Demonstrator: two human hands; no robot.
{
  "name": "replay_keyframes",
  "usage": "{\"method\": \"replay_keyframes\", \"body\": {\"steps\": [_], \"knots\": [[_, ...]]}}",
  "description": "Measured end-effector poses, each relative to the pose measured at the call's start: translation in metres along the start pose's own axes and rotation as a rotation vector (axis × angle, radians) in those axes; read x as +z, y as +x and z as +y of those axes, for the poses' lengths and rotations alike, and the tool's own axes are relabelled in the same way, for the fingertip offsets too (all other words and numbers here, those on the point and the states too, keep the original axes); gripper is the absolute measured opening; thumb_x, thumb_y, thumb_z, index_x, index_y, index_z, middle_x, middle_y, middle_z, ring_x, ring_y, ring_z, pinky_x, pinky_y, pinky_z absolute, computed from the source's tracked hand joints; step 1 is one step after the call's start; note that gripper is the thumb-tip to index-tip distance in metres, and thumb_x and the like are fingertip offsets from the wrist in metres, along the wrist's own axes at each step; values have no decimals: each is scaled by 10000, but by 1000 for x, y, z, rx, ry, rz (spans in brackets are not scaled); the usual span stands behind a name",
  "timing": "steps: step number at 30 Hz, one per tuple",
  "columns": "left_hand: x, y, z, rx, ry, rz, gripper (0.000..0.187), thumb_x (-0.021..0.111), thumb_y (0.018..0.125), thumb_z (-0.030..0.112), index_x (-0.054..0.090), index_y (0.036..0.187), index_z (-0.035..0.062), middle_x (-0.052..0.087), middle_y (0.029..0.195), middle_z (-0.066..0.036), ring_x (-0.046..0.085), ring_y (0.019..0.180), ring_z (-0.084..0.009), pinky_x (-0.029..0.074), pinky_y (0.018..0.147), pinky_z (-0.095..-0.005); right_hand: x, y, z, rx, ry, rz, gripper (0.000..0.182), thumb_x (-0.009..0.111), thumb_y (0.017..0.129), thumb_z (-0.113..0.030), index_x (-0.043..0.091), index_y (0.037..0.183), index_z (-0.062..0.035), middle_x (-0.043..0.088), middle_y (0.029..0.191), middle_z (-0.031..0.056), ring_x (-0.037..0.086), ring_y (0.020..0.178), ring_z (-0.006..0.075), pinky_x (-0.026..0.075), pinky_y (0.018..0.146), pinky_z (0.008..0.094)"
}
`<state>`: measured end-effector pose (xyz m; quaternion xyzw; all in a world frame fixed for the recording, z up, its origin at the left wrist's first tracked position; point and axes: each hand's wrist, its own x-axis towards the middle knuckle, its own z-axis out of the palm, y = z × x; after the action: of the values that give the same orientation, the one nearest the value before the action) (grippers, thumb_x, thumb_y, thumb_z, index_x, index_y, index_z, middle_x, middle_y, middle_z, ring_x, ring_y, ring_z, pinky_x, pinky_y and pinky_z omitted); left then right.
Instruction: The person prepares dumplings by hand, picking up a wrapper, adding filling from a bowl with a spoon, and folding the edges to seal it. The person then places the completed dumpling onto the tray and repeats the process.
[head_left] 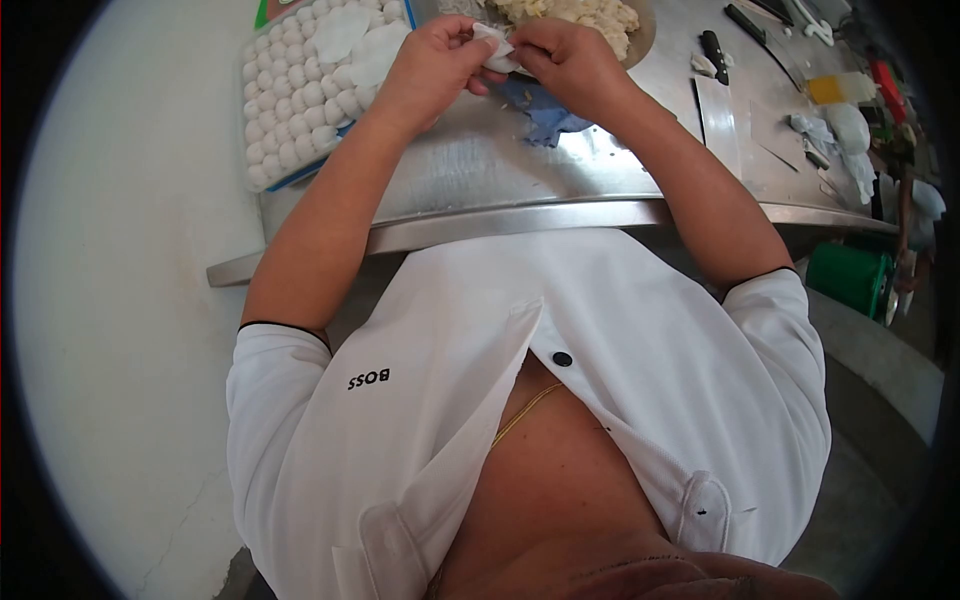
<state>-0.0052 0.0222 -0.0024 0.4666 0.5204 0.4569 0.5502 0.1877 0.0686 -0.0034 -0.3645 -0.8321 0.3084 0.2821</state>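
A small white dough wrapper (494, 47) is held between both hands near the top of the head view. My left hand (440, 65) has its fingers curled around the wrapper's left side. On the right side, my right hand (568, 60) pinches the wrapper's edge between thumb and fingers. Behind my hands is a metal bowl (645, 38) with a pale, lumpy filling (590, 20). Left of my hands stands a tray (318, 168) full of rows of round white dumplings (295, 100), with loose flat wrappers (378, 55) lying on top.
A blue cloth (545, 115) lies on the steel table (450, 170) below my hands. To the right are a cleaver (717, 120), another black-handled knife (745, 22), a bottle of yellow liquid (840, 88) and plastic bags (850, 130). A green bucket (848, 280) stands below the table's right edge.
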Motion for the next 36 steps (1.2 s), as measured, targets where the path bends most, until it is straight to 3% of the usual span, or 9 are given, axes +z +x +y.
{"method": "replay_keyframes", "body": {"steps": [4,6,9,12,22,25,27,30,36], "knots": [[6,-4,9,8,123,-50,241,607,944,168,625,1107,-9,682,957,-68,683,808,-147,510,645,-235,-1,0,-1,-45,-50,20,182,633,907,-140,683,1048,-35,688,846,78,620,757,147,496,721,287],[6,-5,10,10,137,-56,251,601,945,168,626,1120,-11,682,955,-67,682,809,-142,509,646,-234,-7,-1,-15,71,12,-33,165,594,843,-75,604,1000,-24,623,774,160,623,692,268,492,645,359],[5,-5,10,21,130,-70,268,591,947,169,623,1144,-10,682,964,-66,680,812,-142,509,651,-237,-9,-2,-19,57,144,6,238,586,846,-79,614,1080,-46,643,794,165,635,715,274,496,657,359],[2,-4,7,9,104,-102,274,589,953,180,617,1149,-10,682,981,-67,680,816,-140,509,656,-238,0,3,-1,110,63,-35,177,632,906,-134,680,1048,-39,680,843,94,621,753,170,495,724,294],[11,-6,10,-10,188,-12,354,605,946,140,549,1223,-73,676,991,-115,697,807,-180,536,635,-244,-2,-1,-1,-26,-112,-54,177,650,897,-142,672,1033,-31,674,849,115,636,768,196,499,721,314],[9,-6,11,-11,191,-32,396,596,952,143,521,1267,-85,671,991,-121,699,817,-187,541,636,-247,-4,-2,-13,2,-80,41,175,651,894,-146,673,1026,-34,675,857,117,640,776,202,502,725,322],[8,-7,11,1,162,-41,418,592,955,147,506,1288,-89,668,992,-123,699,821,-189,542,634,-248,-12,-2,-30,73,157,30,216,588,844,-72,643,1049,-35,652,795,173,638,711,273,499,655,355],[9,-7,9,10,164,-46,387,584,960,152,519,1255,-90,664,977,-119,698,813,-190,544,630,-250,-2,-1,-6,65,51,13,171,650,892,-151,673,1018,-37,672,860,121,641,786,207,501,726,326],[10,-2,-1,20,51,7,316,597,962,175,562,1187,-44,660,928,-93,694,772,-179,542,613,-250,-2,1,4,-36,-23,9,168,633,899,-148,669,1017,-33,674,858,102,642,764,200,501,715,320]]}}
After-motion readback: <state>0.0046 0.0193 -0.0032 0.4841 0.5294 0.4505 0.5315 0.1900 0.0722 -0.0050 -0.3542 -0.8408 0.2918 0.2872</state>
